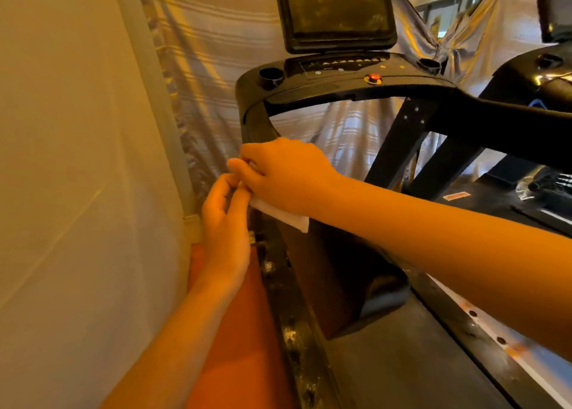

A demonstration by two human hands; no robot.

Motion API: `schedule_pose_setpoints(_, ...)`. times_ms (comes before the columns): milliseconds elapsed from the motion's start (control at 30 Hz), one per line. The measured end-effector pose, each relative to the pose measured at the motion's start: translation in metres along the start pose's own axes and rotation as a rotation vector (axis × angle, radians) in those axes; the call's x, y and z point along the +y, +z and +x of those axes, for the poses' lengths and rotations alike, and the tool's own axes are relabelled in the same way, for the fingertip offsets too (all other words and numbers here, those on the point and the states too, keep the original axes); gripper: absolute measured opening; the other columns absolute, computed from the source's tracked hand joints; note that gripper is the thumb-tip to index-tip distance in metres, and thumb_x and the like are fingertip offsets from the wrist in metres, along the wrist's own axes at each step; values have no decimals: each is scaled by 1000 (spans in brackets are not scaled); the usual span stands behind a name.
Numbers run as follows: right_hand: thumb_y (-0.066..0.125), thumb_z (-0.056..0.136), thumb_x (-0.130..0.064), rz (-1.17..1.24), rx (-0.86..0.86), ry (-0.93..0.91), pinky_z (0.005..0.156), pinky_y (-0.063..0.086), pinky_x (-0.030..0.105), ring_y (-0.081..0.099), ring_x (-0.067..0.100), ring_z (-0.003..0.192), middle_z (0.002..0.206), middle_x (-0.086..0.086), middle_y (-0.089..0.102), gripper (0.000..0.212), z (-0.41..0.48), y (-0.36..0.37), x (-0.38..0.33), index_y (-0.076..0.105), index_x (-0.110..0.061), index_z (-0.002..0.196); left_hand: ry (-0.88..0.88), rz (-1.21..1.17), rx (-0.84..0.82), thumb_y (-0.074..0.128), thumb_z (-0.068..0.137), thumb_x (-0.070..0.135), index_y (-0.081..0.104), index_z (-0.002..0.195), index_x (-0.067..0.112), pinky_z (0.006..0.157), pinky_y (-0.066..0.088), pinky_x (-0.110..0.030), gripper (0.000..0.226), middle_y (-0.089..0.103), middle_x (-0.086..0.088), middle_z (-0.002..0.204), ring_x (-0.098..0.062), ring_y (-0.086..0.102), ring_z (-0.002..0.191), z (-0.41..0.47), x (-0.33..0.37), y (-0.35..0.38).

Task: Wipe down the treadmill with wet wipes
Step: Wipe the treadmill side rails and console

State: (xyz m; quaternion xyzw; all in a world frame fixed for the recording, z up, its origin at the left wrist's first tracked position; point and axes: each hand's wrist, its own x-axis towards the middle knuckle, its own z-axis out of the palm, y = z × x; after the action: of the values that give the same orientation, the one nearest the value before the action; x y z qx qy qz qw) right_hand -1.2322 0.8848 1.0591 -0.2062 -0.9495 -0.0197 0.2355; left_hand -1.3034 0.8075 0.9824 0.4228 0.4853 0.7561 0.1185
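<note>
Our right hand (pixel 284 176) clasping the wet wipe (pixel 288 218), left hand (pixel 224 222) at its eight o'clock with grip unclear, we should press flat down the treadmill (pixel 257 120).

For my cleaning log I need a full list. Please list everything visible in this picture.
treadmill: one, black, centre
screen: one, dark, above the console
stop button: one, red, on the console
cup holders: two, black, at the console's ends
wet wipe: one, white, on the treadmill's left upright
curtain: one, pale striped, behind the treadmill
second machine: one, black, far right
right hand: one, holds the wet wipe against the upright
left hand: one, fingers at the wipe's left edge, grip unclear
</note>
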Motion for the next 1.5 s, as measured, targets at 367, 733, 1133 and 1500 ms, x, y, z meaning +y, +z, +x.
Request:
schedule_pose_setpoints(367,52,97,-37,-31,-245,-247,63,44,37,55,24,79,91,2,58,20,156,73,-41,50,-21,109,-18,126,411,52,99,14,52,81,13,53,38,-16,18,51,8,65,1,47,58,107,-63,-133)
schedule_pose_setpoints(733,50,99,-43,191,-544,-197,77,51,38,61,27,89,101,8,65,36,256,189,-110,65,-11,106,-119,230,558,49,101,23,52,76,15,54,37,-14,26,47,9,65,-2,43,62,145,-138,-246)
schedule_pose_setpoints(1133,59,96,-13,959,-641,182,56,53,22,63,19,77,92,12,65,8,280,298,-136,55,-9,99,-337,325,378,44,100,7,59,81,16,70,47,-38,26,61,-15,86,-28,56,81,163,-185,-328)
schedule_pose_setpoints(1500,57,94,-4,1450,-285,731,63,55,30,64,18,71,83,11,62,18,220,407,-83,49,-9,79,-634,393,-44,72,84,7,65,89,17,67,53,-26,13,68,-8,85,-23,66,83,177,-271,-328)
